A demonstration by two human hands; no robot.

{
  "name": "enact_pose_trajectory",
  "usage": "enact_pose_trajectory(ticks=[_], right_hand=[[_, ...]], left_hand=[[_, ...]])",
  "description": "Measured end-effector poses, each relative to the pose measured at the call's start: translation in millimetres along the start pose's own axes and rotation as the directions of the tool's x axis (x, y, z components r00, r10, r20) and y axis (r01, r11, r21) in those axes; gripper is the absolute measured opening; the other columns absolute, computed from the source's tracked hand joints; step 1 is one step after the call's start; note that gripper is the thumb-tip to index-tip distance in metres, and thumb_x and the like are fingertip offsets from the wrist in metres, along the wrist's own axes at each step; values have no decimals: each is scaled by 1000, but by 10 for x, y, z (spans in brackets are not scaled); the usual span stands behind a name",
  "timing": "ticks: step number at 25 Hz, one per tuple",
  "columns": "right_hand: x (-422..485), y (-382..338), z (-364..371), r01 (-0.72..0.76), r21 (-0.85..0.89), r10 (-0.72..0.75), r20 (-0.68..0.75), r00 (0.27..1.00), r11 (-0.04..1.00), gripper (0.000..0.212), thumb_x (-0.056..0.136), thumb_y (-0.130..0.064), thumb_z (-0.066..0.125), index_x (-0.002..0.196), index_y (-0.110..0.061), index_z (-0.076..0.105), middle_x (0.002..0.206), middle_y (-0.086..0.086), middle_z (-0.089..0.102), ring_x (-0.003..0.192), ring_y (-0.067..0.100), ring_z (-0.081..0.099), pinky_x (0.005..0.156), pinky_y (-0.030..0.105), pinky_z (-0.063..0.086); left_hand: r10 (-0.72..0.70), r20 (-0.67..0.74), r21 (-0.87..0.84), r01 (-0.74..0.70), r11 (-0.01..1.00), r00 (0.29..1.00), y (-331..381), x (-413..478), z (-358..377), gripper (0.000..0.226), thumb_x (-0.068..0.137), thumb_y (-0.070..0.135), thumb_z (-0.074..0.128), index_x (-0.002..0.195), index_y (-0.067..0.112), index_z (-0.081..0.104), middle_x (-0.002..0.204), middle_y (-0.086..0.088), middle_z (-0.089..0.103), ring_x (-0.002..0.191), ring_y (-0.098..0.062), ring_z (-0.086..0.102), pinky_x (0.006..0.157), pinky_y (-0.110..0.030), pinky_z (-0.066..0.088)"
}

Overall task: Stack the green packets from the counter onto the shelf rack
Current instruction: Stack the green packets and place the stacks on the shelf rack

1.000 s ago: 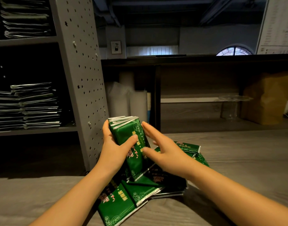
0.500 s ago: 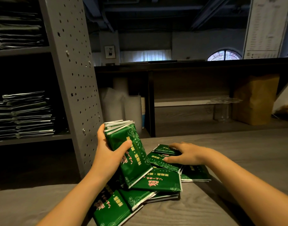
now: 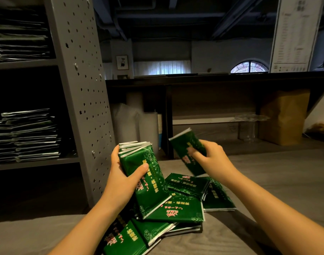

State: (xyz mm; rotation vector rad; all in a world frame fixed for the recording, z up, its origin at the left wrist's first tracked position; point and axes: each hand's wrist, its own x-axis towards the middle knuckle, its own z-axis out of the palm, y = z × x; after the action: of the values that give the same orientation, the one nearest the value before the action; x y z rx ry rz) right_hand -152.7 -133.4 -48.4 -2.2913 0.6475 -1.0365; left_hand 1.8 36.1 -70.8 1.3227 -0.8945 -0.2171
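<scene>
While the left hand (image 3: 124,173) grips a packet stack (image 3: 144,177) (standing upright), the right hand (image 3: 212,159) pinches one green packet (image 3: 187,151).

At the right of the frame we see a brown paper bag (image 3: 284,116) just beside a clear glass stand (image 3: 249,126), an arched window (image 3: 249,67) above them, a long printed chart (image 3: 295,32) at upper right, and a small framed picture (image 3: 122,62) at upper centre.

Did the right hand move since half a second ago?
Yes. The right hand has risen off the loose packets on the counter, where it lay before, and now holds a single packet above them.
</scene>
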Motion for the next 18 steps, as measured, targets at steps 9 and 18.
enact_pose_trajectory(ticks=[9,18], right_hand=[[-323,-443,591,-205,605,5,314,949,770,19,94,-19,55,112,-14,59,112,7,68,104,19,65,93,37,52],[-356,-532,678,-176,617,-161,451,878,767,62,100,-23,42,146,-43,6,136,-27,41,123,-12,42,98,15,41]], left_hand=[[-38,-2,-128,38,991,999,-51,28,31,58,92,28,47,144,30,21,114,6,57,98,-3,57,76,-22,48],[102,72,-179,-87,980,992,-17,-13,90,107,51,35,78,142,31,21,116,9,63,103,-2,63,75,-15,52]])
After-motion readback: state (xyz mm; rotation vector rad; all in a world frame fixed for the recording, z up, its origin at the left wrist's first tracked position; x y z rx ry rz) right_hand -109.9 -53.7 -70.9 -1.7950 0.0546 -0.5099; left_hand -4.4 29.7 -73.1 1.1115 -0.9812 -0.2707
